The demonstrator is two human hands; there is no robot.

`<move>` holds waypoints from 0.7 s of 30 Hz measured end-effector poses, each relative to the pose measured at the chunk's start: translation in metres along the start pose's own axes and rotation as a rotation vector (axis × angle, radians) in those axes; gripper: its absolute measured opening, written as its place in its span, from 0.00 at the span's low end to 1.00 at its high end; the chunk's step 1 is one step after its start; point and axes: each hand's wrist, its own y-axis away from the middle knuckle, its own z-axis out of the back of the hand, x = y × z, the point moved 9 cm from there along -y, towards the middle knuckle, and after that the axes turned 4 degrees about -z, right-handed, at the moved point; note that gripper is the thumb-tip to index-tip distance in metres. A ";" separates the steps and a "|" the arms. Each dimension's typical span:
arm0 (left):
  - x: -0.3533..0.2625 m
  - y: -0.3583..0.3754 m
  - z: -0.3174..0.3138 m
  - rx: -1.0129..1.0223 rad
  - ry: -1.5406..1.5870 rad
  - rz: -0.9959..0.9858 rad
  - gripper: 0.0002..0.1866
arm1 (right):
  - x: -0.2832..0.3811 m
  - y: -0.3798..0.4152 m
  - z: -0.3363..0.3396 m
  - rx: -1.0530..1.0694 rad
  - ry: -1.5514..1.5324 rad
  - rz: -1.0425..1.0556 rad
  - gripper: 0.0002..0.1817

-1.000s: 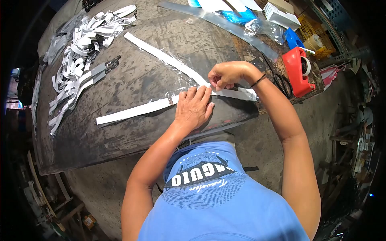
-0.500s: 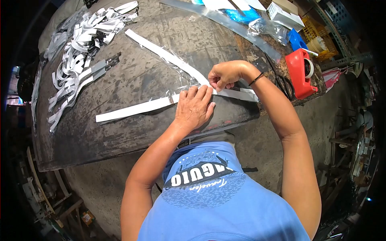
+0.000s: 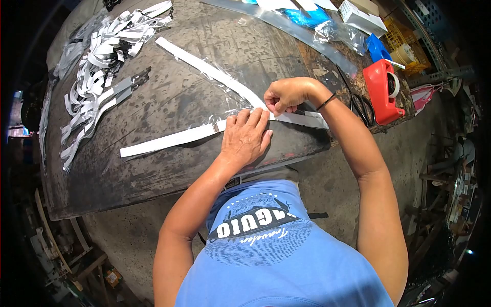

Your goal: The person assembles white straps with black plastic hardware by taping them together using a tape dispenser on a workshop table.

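Observation:
Two white strips meet under my hands on the dark worktable [image 3: 169,110]. One white strip [image 3: 166,142] runs from the lower left beneath my left hand [image 3: 246,134], which lies flat on it with fingers stretched. The other white strip [image 3: 204,68] slants down from the upper left to the same joint. Just right of the joint, my right hand [image 3: 286,97] is closed in a pinch at the strip; what lies between its fingertips is hidden. A grey-white end piece [image 3: 304,119] sticks out to the right below that hand. Clear film clings along the strips.
A heap of white strips [image 3: 102,66] lies at the left. At the right stand a red tape dispenser [image 3: 379,92] and black-handled scissors [image 3: 362,110]. A long translucent sleeve [image 3: 286,33], a blue plastic packet [image 3: 307,16] and a white box [image 3: 362,19] are at the back.
The view has shifted very slightly. Both hands keep almost the same position on the strips.

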 end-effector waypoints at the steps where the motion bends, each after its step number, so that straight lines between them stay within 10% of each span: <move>1: 0.000 0.000 0.001 -0.002 -0.003 -0.001 0.27 | -0.001 0.000 0.001 -0.009 -0.002 -0.008 0.05; 17: 0.000 0.000 0.001 -0.007 -0.006 -0.001 0.26 | -0.017 0.009 0.024 -0.422 0.227 -0.008 0.22; 21: 0.000 0.001 0.002 -0.016 -0.012 0.000 0.26 | -0.037 0.022 0.029 -0.394 -0.211 -0.004 0.21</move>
